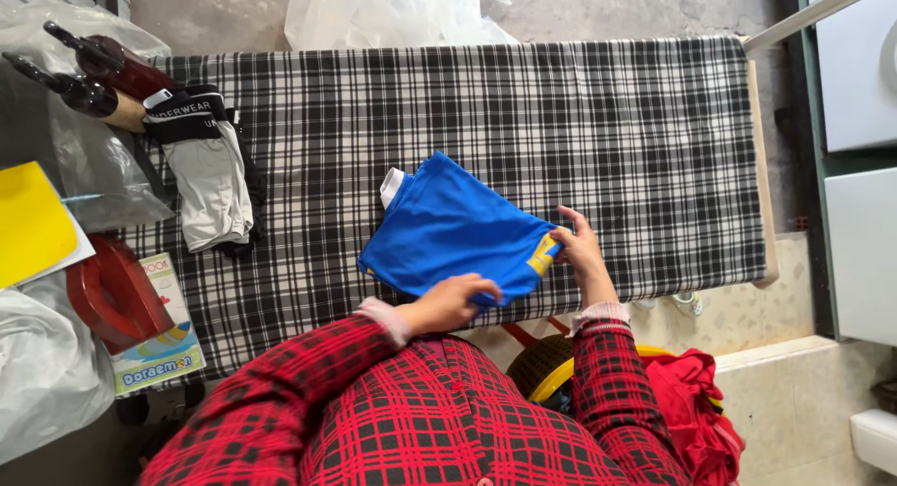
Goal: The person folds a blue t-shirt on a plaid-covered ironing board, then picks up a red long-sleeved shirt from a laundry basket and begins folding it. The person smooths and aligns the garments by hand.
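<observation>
A blue garment point(447, 226) with a white collar and a yellow patch lies folded on the black-and-white checked table cover point(523, 112). My left hand point(450, 302) presses down on its near edge, fingers curled over the cloth. My right hand point(580, 250) pinches the garment's right corner by the yellow patch. Both of my sleeves are red plaid.
A folded grey and black garment point(211, 173) lies at the cover's left end. Two dark bottles point(89, 79) rest beyond it. A yellow sheet point(33, 222), a red round object point(114, 294) and a booklet point(159, 346) are on the left. Red cloth point(696, 402) sits at lower right.
</observation>
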